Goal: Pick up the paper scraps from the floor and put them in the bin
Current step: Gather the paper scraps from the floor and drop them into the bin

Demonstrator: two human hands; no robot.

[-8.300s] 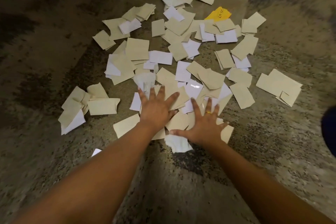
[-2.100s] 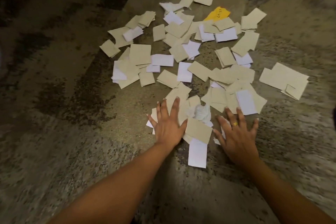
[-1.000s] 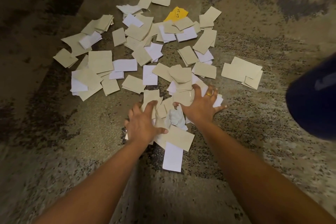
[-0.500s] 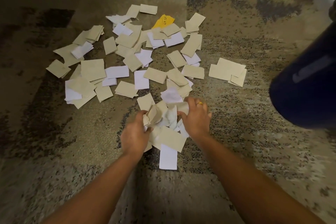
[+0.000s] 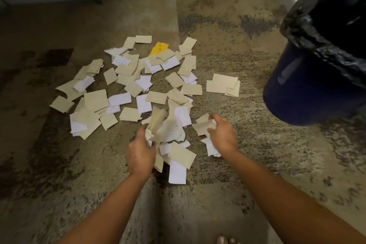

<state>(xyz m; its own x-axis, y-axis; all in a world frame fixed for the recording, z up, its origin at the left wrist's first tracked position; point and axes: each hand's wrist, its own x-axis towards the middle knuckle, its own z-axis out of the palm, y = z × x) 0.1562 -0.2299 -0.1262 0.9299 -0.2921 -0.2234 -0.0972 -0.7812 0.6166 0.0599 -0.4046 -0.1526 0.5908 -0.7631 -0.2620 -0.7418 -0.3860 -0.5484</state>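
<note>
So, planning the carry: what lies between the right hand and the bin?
Only bare carpet, as the head view shows. The right hand grips scraps; the bin stands apart from it.

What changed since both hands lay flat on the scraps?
The left hand now grips a crumpled bunch of scraps and the right hand a smaller bunch; the view swung up, showing the bin. The yellow scrap and far scraps lie unmoved.
</note>
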